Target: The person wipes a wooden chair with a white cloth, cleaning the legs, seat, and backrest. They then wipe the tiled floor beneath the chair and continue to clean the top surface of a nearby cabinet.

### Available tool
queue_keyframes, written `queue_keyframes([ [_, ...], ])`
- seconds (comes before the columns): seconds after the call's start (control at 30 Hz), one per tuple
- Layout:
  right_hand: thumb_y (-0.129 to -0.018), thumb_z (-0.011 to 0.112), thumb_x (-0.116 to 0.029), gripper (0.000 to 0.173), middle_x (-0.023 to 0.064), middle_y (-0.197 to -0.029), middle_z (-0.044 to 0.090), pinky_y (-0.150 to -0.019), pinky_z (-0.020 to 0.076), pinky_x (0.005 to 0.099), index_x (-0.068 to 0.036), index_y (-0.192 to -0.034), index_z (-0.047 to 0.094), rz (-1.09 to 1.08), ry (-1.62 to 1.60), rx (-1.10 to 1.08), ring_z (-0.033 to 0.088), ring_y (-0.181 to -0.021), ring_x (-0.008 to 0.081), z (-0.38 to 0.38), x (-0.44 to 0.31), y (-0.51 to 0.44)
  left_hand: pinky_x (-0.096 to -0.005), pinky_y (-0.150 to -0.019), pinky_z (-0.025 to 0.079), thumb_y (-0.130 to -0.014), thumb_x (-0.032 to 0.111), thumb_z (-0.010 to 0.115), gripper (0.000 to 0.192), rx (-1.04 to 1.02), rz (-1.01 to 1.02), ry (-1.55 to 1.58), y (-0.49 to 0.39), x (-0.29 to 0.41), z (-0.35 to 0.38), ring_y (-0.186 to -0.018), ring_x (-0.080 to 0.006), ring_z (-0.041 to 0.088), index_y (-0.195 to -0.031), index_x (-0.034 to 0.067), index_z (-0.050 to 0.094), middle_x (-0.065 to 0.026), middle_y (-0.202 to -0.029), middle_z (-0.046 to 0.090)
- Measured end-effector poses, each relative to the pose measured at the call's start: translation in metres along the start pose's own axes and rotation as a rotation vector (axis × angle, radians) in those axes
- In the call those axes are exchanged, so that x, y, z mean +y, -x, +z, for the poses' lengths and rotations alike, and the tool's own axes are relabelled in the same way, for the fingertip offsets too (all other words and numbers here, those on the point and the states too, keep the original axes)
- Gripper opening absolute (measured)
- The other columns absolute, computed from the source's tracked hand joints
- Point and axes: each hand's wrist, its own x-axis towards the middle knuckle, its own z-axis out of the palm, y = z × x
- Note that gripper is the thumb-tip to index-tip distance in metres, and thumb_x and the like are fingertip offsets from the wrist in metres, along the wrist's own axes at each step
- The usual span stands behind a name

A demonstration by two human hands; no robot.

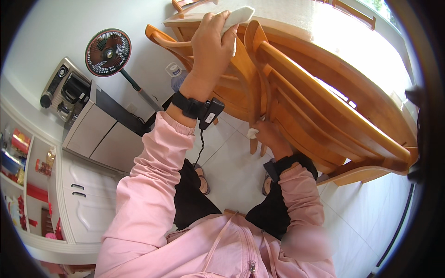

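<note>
My left hand [212, 47] is raised near the table's edge, its fingers and thumb closed around a folded white cloth [240, 16]. Just beyond it stands a wooden chair [240, 66], whose backrest passes partly behind the hand. Lower down, my right hand [270, 133] is at the rear leg of a second wooden chair [323, 107]. A small white cloth [252, 133] pokes out from its fingers against the leg. Most of that cloth is hidden by the hand, and I cannot tell whether the fingers also grip the leg.
A wooden table [285, 10] with a pale, glaring top stands behind the chairs. Leftward are a standing fan [108, 52], a water bottle [178, 79], a low cabinet [92, 133] bearing a black kettle [74, 87], and shelving [31, 180]. A cable [201, 149] hangs from my left wrist device.
</note>
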Motion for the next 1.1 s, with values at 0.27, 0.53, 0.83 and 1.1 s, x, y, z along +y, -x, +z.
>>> queue_keyframes([
  [0.27, -0.058, 0.080, -0.001, 0.040, 0.0221, -0.097, 0.072, -0.081, 0.0576, 0.0431, -0.005, -0.097, 0.073, -0.004, -0.082, 0.012, 0.071, -0.094, 0.0404, 0.004, 0.002, 0.003, -0.0503, -0.100, 0.051, -0.088, 0.008, 0.070, 0.049, -0.025, 0.203, -0.151, 0.029, -0.007, -0.002, -0.127, -0.0486, 0.050, -0.135, 0.005, 0.059, -0.0270, -0.142, 0.046],
  [0.53, -0.080, 0.067, -0.004, 0.025, 0.0166, -0.102, 0.074, -0.088, 0.0560, 0.0415, -0.009, -0.102, 0.078, 0.146, -0.243, -0.043, 0.071, -0.100, 0.0362, -0.005, -0.013, 0.012, -0.0556, -0.113, 0.039, -0.088, 0.008, 0.069, 0.057, 0.004, 0.271, -0.405, 0.080, -0.007, 0.014, -0.145, -0.0515, 0.033, -0.144, 0.014, 0.056, -0.0287, -0.157, 0.033],
  [0.83, -0.075, 0.071, -0.003, 0.018, 0.0177, -0.080, 0.071, -0.057, 0.0566, 0.0399, -0.002, -0.093, 0.071, 0.066, -0.284, 0.002, 0.072, -0.067, 0.0313, -0.003, -0.014, 0.012, -0.0491, -0.120, 0.028, -0.090, 0.013, 0.058, 0.052, -0.521, 0.215, -0.467, 0.199, 0.004, 0.053, -0.153, -0.0230, 0.029, -0.142, 0.015, 0.059, -0.0023, -0.164, 0.038],
  [1.1, -0.069, 0.070, -0.001, 0.016, 0.0138, -0.075, 0.072, -0.056, 0.0570, 0.0352, -0.001, -0.086, 0.073, 0.027, -0.261, -0.004, 0.071, -0.059, 0.0279, -0.008, -0.012, 0.008, -0.0463, -0.119, 0.031, -0.090, 0.011, 0.058, 0.045, -0.632, 0.168, -0.288, 0.265, 0.001, 0.075, -0.152, -0.0184, 0.031, -0.134, 0.009, 0.063, -0.0021, -0.163, 0.039],
])
